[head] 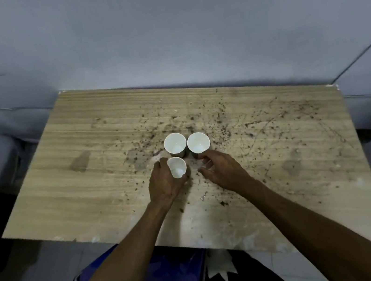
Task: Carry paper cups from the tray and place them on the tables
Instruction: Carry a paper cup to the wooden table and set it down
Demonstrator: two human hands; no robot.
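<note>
A scuffed, stained wooden table (98, 155) carries 3 white paper cups (174, 143) clustered near its middle.

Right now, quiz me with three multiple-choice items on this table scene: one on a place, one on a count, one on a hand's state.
1. Where does the cup in the left hand sit relative to the other two cups?
A. Nearer the person
B. Behind them, by the wall
C. Stacked inside one

2. How many paper cups are on the table?
A. Two
B. Three
C. Five

3. What is the right hand doing?
A. Gripping a tray
B. Lying flat, palm down
C. Fingers loosely curled beside the right-hand cup

Answers: 1 A, the near cup stands in front of the pair. 2 B, the far left cup makes three. 3 C, the fingers curl at that cup's base without clearly gripping it.
</note>
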